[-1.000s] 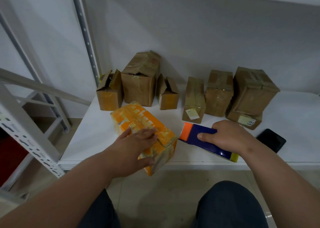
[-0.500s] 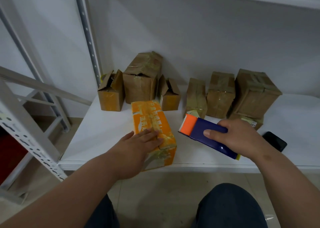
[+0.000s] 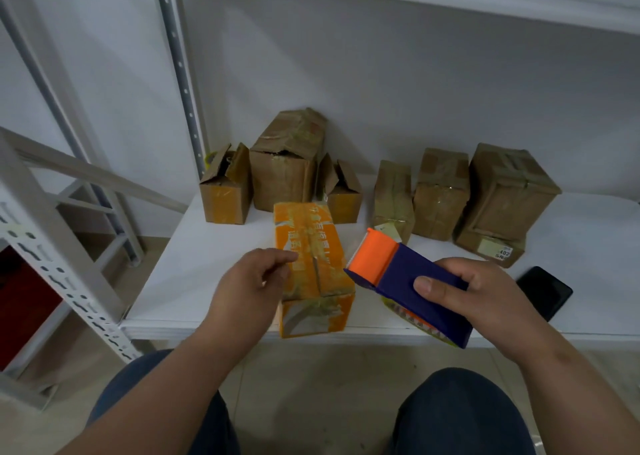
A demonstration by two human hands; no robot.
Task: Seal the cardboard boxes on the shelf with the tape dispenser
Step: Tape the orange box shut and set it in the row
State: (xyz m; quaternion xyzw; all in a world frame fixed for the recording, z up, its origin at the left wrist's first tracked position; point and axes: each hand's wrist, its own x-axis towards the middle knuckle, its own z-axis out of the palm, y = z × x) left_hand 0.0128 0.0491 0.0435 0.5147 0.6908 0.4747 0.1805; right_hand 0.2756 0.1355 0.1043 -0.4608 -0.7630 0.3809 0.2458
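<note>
Right hand (image 3: pixel 485 299) grips tape dispenser (image 3: pixel 405 281). Left hand (image 3: pixel 249 288), fingers loosely curled and holding nothing, sits just left of orange box (image 3: pixel 311 247).

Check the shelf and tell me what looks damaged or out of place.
The tall brown cardboard box at the back left has a crushed, torn top. The two small brown boxes beside it stand with flaps open. A black phone lies at the white shelf's front right.
</note>
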